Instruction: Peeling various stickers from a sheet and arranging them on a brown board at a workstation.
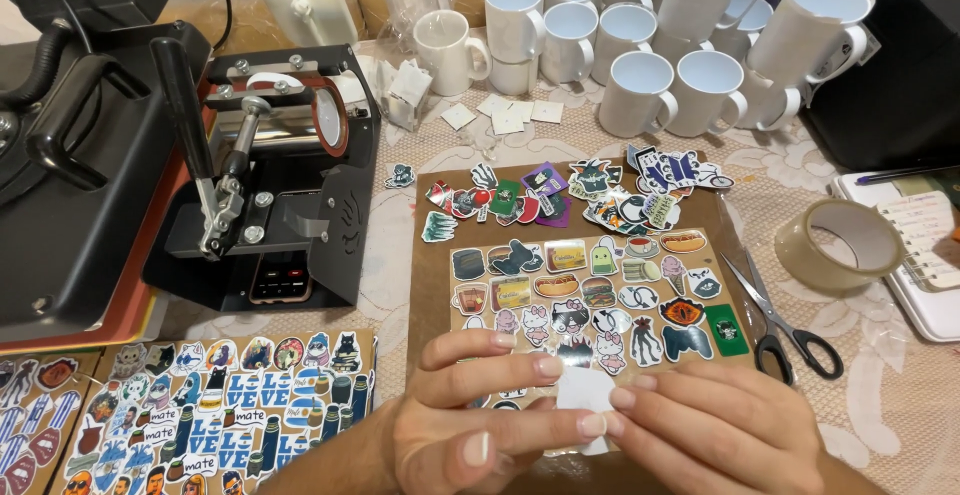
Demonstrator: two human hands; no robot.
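White backing paper sits pinched between both hands at the bottom edge, over the near end of the brown board crowded with cut stickers. Left hand curls closed on it, right hand grips its other side. Scissors lie just beside the board's right edge; a tape roll sits farther right.

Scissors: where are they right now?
In the head view, the scissors lie on the tablecloth at right, between the sticker board and the tape roll, beyond the right hand.
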